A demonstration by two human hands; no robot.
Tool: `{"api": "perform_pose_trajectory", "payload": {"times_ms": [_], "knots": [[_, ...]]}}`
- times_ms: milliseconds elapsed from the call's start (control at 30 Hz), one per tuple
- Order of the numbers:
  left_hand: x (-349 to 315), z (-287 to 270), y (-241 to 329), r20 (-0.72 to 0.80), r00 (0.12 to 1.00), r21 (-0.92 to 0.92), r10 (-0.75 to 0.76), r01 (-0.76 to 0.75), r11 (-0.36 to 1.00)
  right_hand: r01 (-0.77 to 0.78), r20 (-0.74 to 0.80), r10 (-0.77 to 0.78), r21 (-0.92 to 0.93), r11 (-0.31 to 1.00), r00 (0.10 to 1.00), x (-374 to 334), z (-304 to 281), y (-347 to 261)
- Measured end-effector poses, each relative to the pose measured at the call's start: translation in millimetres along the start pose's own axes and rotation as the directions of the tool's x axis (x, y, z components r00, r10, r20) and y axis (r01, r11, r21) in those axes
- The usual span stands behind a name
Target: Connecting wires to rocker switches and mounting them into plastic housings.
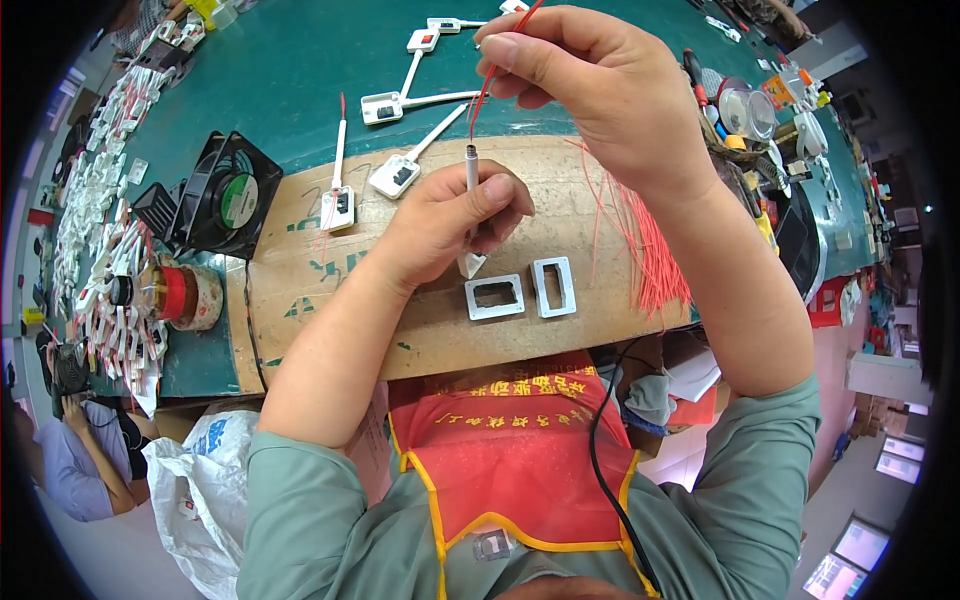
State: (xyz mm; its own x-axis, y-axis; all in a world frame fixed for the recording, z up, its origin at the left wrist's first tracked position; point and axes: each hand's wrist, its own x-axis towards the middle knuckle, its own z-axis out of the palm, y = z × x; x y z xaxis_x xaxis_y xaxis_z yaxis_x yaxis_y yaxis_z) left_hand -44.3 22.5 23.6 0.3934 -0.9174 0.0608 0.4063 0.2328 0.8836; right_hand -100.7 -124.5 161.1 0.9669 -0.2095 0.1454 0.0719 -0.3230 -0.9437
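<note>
My left hand (455,215) is closed around a slim white plastic stem (471,165), held upright over the cardboard with its open end up. Its wider white lower end shows just below my fingers. Above it, my right hand (610,90) pinches thin red wires (477,112), which run down to the top of the stem. Two grey rectangular frames (471,298) lie near my left hand. Beyond it rest several white stemmed parts with square heads, among them one (396,177) with a black insert and another (339,207) with red wire at its tip.
Cardboard (330,350) covers the near part of the green table (290,70). A bundle of red wires (655,265) lies under my right forearm. At left stand a black fan (240,195), a jar (205,300) and piles of white parts (95,190). Tools and containers (745,110) crowd the right.
</note>
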Motion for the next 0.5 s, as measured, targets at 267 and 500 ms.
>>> {"api": "perform_pose_trajectory", "payload": {"times_ms": [267, 500], "knots": [[-1, 1, 1, -0.001, 1.000, 0.002, -0.005, 0.005, 1.000, 0.003, -0.001, -0.003, -0.007, 1.000, 1.000, 1, -1, 3], [0, 0, 0, 0.017, 1.000, 0.004, -0.001, 0.001, 1.000, 0.248, 0.046, -0.245, -0.100, 0.964, 0.968, 1, 2, 32]]}}
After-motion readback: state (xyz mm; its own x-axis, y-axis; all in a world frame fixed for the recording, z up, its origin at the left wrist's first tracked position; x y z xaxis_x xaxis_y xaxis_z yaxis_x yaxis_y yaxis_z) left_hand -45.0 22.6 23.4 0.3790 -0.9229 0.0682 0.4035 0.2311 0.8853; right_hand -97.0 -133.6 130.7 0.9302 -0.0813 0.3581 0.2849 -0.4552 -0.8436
